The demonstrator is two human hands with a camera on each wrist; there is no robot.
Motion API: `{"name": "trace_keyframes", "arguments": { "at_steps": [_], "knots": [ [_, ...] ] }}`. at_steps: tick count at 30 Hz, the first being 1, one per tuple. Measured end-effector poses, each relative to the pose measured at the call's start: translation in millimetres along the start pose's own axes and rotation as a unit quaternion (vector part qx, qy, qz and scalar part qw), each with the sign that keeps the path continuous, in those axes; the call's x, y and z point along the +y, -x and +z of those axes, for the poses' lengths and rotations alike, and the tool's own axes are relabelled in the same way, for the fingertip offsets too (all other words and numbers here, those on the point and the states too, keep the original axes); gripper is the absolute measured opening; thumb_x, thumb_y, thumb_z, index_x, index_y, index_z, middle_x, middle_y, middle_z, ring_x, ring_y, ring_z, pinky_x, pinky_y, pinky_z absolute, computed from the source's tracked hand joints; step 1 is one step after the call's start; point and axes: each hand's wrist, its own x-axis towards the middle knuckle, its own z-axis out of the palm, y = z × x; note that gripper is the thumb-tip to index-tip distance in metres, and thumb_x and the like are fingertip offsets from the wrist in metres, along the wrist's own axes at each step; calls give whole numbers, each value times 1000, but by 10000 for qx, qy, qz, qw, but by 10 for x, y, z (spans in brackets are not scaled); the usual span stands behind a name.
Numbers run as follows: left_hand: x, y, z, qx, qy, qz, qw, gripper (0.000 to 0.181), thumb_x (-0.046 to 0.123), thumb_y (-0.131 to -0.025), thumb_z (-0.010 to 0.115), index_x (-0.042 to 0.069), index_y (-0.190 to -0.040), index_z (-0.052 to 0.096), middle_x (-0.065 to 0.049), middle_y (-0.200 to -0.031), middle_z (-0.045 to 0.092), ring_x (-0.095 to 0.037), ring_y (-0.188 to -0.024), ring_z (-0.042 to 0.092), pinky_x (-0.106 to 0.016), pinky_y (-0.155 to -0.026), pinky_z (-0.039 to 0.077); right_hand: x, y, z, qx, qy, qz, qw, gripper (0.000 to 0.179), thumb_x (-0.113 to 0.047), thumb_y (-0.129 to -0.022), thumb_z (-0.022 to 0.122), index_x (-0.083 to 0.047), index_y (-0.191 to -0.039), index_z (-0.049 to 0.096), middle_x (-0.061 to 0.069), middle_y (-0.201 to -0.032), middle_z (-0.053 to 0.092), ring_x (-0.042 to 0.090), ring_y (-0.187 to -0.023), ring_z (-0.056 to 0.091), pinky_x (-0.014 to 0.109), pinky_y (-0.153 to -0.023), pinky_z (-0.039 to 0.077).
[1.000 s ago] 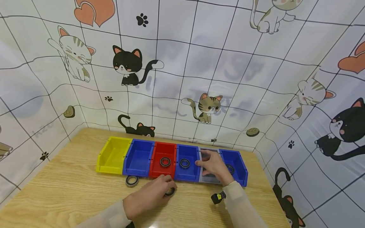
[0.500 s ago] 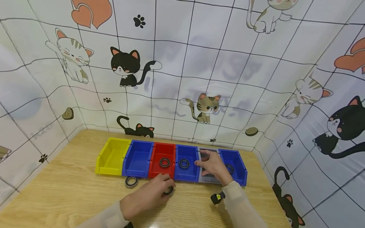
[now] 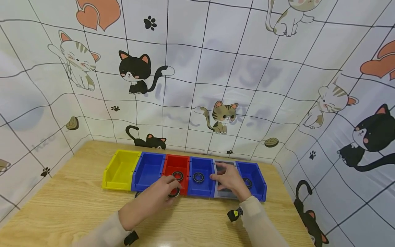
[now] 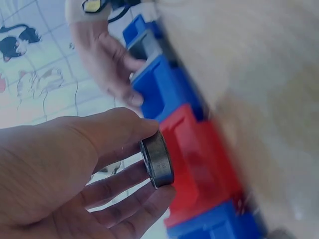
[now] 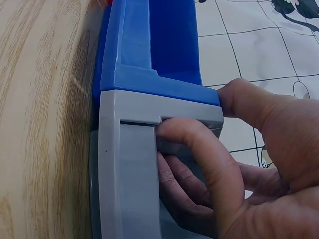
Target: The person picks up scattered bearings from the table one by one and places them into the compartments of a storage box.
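My left hand (image 3: 151, 199) pinches a ball bearing (image 4: 160, 162) between thumb and fingers, on edge in the left wrist view. It is raised off the table at the front of the red bin (image 4: 199, 169). Another bearing (image 3: 177, 176) lies inside that bin. My right hand (image 3: 231, 180) grips the side wall of the grey bin (image 5: 139, 189), with some fingers curled inside it and one finger against the neighbouring blue bin (image 5: 134, 45). The grey bin's floor is mostly hidden by that hand. Bearings also lie in the middle blue bin (image 3: 198, 177) and in the rightmost blue bin (image 3: 247, 182).
A yellow bin (image 3: 121, 169) and a blue bin (image 3: 149, 169) form the row's left end. One bearing (image 3: 137, 194) on the wooden table (image 3: 61, 212) is partly hidden behind my left hand. A cat-patterned curtain (image 3: 185, 68) closes off the back and sides.
My left hand has lifted the bearing off the table and moved left and forward with it toward the red bin. My right hand has stayed at the grey bin.
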Motion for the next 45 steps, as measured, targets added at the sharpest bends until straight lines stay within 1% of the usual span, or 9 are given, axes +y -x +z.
{"name": "trace_keyframes", "arguments": {
  "at_steps": [2,6,10,17,21,28,35,40,45],
  "knots": [
    [-52,-13,-59,167,-95,-31,9998,37,2,-90,98,10,-123,83,-7,-118,76,-23,-101,69,-30,-84,69,-7,3,-1,-9,5,-2,10000,77,-17,-104,90,-11,-173,57,34,-153,70,25,-77,83,46,-69,73],
    [-142,-21,-179,497,-289,-108,9983,36,1,-91,96,8,-123,82,-7,-118,78,-23,-102,71,-33,-87,70,-7,9,2,9,3,27,10000,76,-17,-104,89,-12,-172,57,33,-152,70,24,-73,82,44,-68,72],
    [-246,-21,-275,721,-342,-294,9964,35,4,-93,96,7,-125,81,-8,-121,78,-24,-105,72,-38,-92,71,10,1,6,53,4,15,10000,75,-15,-104,88,-12,-172,58,34,-152,70,25,-71,81,43,-67,72],
    [-474,-22,-367,967,-352,-650,9926,35,2,-94,93,2,-127,81,-14,-127,78,-34,-117,76,-50,-102,71,15,0,12,53,-10,30,10000,74,-15,-105,88,-13,-172,58,34,-154,69,25,-74,82,42,-68,72],
    [-595,-15,-376,1025,-351,-791,9910,37,1,-94,93,-1,-129,80,-17,-127,77,-36,-117,75,-51,-102,70,6,7,4,59,23,0,10000,74,-17,-105,88,-12,-172,58,35,-155,68,26,-74,82,43,-68,72],
    [-771,-23,-336,816,-394,-920,9916,37,0,-95,92,-3,-130,79,-17,-125,77,-29,-110,73,-47,-98,69,9,8,8,45,30,-10,10000,74,-18,-104,89,-12,-172,58,35,-155,68,26,-76,83,44,-69,73],
    [-908,-79,-224,545,-750,-857,9920,34,0,-96,91,-2,-127,78,-18,-122,76,-32,-104,68,-49,-96,68,16,-7,21,94,34,31,9999,74,-17,-105,88,-12,-172,58,34,-154,68,26,-75,83,41,-68,73],
    [-940,-137,-146,260,-965,-1035,9896,31,1,-99,89,-1,-126,77,-18,-117,74,-35,-104,66,-51,-96,69,18,-17,21,111,34,30,9999,73,-17,-104,89,-12,-171,59,35,-154,68,26,-76,83,41,-69,73],
    [-940,-174,-73,14,-1394,-1055,9846,24,5,-100,90,1,-119,76,-16,-107,71,-33,-95,65,-49,-86,69,17,-16,11,48,38,30,10000,74,-19,-104,89,-11,-171,58,35,-156,66,27,-80,83,41,-70,73]
  ]
}}
